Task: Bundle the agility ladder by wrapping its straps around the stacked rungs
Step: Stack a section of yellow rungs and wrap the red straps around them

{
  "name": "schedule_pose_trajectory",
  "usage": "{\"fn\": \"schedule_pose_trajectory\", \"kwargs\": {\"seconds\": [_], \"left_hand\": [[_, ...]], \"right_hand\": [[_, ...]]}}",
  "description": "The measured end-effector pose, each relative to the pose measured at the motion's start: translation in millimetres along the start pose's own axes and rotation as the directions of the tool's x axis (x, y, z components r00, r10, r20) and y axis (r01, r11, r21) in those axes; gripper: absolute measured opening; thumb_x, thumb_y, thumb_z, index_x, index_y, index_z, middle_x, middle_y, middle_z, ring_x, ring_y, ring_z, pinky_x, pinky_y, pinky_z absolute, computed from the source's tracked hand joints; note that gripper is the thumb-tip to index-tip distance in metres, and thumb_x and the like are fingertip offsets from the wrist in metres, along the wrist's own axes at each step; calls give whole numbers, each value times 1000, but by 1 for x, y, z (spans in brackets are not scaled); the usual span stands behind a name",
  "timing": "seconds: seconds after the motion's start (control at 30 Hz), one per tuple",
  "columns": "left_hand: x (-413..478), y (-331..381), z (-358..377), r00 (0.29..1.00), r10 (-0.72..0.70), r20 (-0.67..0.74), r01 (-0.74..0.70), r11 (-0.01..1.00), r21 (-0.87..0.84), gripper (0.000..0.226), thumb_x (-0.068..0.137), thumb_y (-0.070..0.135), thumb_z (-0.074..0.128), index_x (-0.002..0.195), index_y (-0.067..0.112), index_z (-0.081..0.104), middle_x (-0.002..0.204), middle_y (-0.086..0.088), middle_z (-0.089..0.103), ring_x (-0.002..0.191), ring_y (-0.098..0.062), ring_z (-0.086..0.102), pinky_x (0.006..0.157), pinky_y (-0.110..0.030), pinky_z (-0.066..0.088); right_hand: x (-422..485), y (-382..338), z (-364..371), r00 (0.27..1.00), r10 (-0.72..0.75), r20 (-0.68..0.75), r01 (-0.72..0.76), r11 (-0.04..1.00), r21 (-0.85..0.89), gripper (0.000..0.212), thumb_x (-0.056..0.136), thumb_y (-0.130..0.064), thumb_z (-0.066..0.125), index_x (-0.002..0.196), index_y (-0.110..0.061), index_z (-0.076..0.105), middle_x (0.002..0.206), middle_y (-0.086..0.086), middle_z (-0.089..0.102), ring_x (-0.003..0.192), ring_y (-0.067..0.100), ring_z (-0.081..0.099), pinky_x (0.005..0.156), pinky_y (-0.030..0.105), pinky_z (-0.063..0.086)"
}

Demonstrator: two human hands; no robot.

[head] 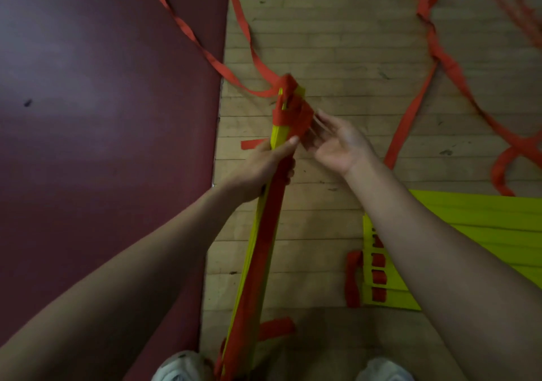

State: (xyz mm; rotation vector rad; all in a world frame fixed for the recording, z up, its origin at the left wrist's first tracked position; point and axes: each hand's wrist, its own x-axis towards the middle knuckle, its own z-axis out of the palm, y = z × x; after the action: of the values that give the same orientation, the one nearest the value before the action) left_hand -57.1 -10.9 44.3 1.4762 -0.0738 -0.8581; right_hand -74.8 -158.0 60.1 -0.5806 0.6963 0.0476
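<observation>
Above left hand [261, 172] grip: strap [289, 113] wrapping rungs [277, 137].

- A dark red mat [102, 116] lies flat on the floor and covers the left side of the view. Its right edge runs from top to bottom, slanting slightly leftward lower down.
- A small dark mark [28, 103] sits on the mat, close to the left border.
- A pale wooden floor [337, 43] of narrow boards fills the right side, with dark scuffs [445, 152] scattered over it.
</observation>
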Motion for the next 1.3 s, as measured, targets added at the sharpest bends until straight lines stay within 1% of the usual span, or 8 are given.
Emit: {"fn": "schedule_pose_trajectory", "kwargs": {"seconds": [0.2,0.57,0.67,0.8,0.93,1.1,1.17,1.3], "left_hand": [[9,60,0,989,112,100,-126,980,156,14,98,20,53,92,9,49,62,-1,50,49,-13,48,45,-24,43],[-20,18,-22,972,-151,179,91,948,305,20,96,29,56,101,9,53,71,-4,54,58,-15,53,54,-29,47],[-33,-1,-30,960,-192,205,126,947,297,18,96,28,57,100,12,52,70,-3,56,58,-15,54,53,-29,48],[-48,-23,-32,938,-254,235,170,930,326,17,97,28,56,101,12,48,71,-2,53,59,-13,53,54,-28,47],[-53,-33,-28,939,-237,250,143,928,343,16,97,25,56,106,13,49,72,-4,52,60,-14,52,55,-28,45],[-49,-35,-27,957,-203,206,105,908,407,20,98,22,55,112,11,47,76,-8,52,61,-15,51,54,-27,45],[-48,-36,-27,961,-196,194,105,910,402,17,97,23,55,108,13,47,75,-7,53,60,-15,51,53,-27,45],[-42,-44,-24,985,-143,95,80,872,484,24,97,24,56,113,10,46,74,-7,55,57,-15,51,50,-27,45]], "right_hand": [[0,-17,8,990,-109,89,100,990,98,39,92,10,35,111,-15,58,101,15,67,78,24,69,68,32,57],[-20,19,-29,984,-114,140,148,955,-258,50,88,14,32,117,-17,58,106,3,69,85,16,65,65,27,49],[-28,33,-47,989,-76,130,132,854,-503,43,91,8,39,116,-22,57,95,0,64,69,11,52,58,24,31],[-36,48,-60,990,-45,135,128,698,-704,17,91,-9,59,103,-21,61,87,-6,65,75,6,56,67,23,37],[-37,60,-59,984,-112,135,176,602,-779,13,87,-16,67,98,-22,62,89,-10,68,82,1,61,71,17,45],[-35,71,-63,956,-268,119,249,529,-812,9,85,-17,71,80,-21,63,75,-9,64,65,-6,56,64,12,42],[-35,74,-64,915,-370,159,316,413,-854,18,85,-15,70,73,-21,58,75,-6,60,63,-9,54,61,9,39],[-29,69,-61,801,-545,247,375,136,-917,18,92,-26,61,77,-22,52,89,1,57,85,16,58,66,18,41]]}}
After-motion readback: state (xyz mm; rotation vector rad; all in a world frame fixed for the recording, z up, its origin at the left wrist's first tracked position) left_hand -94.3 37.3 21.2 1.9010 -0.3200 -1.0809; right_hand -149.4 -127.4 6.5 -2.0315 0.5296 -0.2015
